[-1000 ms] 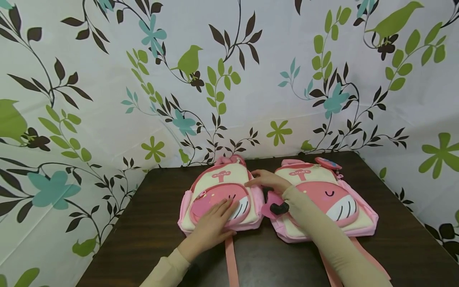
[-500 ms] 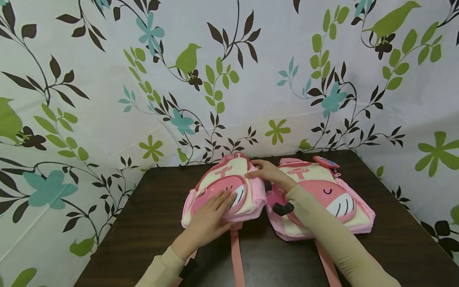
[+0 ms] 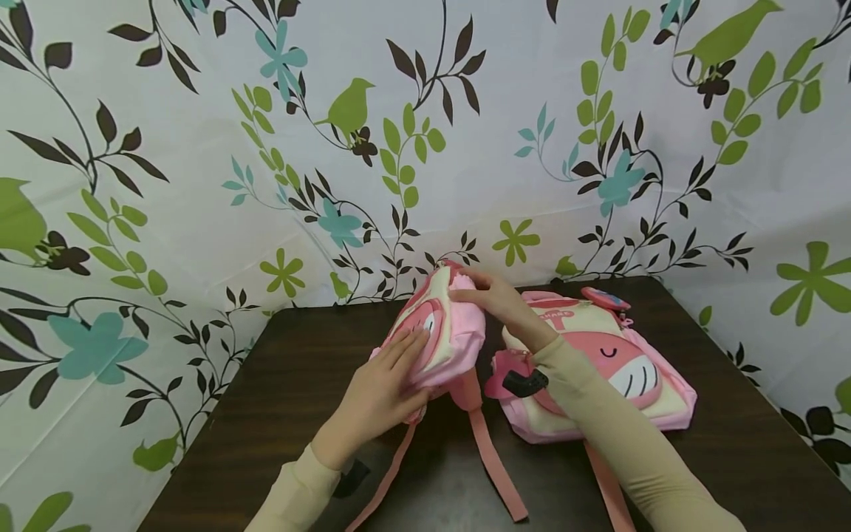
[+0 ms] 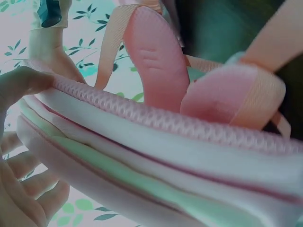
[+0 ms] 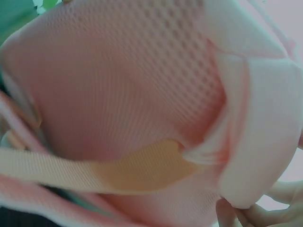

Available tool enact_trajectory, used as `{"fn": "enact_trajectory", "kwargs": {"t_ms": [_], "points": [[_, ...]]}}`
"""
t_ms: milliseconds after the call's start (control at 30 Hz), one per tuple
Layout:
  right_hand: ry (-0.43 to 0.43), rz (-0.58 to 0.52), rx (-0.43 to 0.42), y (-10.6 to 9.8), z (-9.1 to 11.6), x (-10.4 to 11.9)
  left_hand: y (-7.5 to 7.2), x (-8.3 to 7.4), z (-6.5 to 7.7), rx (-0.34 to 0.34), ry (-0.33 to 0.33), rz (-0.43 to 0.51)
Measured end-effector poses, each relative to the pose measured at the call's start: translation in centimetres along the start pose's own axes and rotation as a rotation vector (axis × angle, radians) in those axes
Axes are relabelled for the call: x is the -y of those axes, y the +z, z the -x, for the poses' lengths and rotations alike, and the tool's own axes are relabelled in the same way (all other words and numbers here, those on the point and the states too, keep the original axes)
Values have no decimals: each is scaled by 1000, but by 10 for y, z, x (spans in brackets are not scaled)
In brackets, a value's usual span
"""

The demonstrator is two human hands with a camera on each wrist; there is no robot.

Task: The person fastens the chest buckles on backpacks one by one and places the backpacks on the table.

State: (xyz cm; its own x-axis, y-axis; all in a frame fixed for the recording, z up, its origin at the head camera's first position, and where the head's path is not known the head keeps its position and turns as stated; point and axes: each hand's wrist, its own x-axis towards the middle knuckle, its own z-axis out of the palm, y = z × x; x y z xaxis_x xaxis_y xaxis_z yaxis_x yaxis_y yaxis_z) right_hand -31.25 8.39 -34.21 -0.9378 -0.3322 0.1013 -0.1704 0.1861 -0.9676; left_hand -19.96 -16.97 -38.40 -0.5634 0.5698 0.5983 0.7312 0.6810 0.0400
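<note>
Between both hands a small pink and cream backpack [image 3: 459, 329] is tilted up on its side, off the table at its lower end. My left hand [image 3: 375, 391] grips its lower left part; in the left wrist view the thumb lies over the mesh back edge and the fingers [image 4: 52, 196] spread along the front. My right hand [image 3: 499, 299] holds the upper right side, fingertips [image 5: 227, 213] pinching the fabric in the right wrist view. Padded shoulder straps [image 4: 156, 61] hang from the back, one webbing strap [image 3: 495, 465] trailing onto the table.
A second backpack [image 3: 598, 366] with a whale face lies on its back at the right, under my right forearm. A small round pink charm [image 3: 605, 298] sits at its top. The dark wood table [image 3: 266, 414] meets a leaf-patterned curtain [image 3: 465, 148] behind.
The left backpack has been lifted from lying flat and turned onto its side, its front now facing left. Its straps came into view below. The right backpack stays in place.
</note>
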Motion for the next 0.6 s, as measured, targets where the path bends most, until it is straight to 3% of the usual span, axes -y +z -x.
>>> {"fn": "enact_trajectory", "kwargs": {"t_ms": [300, 600], "points": [[-130, -73, -64, 8, 8, 33, -17, -7, -8, -33, -61, 82], [-222, 64, -127, 21, 13, 53, -31, -11, -6, -87, -124, 193]]}}
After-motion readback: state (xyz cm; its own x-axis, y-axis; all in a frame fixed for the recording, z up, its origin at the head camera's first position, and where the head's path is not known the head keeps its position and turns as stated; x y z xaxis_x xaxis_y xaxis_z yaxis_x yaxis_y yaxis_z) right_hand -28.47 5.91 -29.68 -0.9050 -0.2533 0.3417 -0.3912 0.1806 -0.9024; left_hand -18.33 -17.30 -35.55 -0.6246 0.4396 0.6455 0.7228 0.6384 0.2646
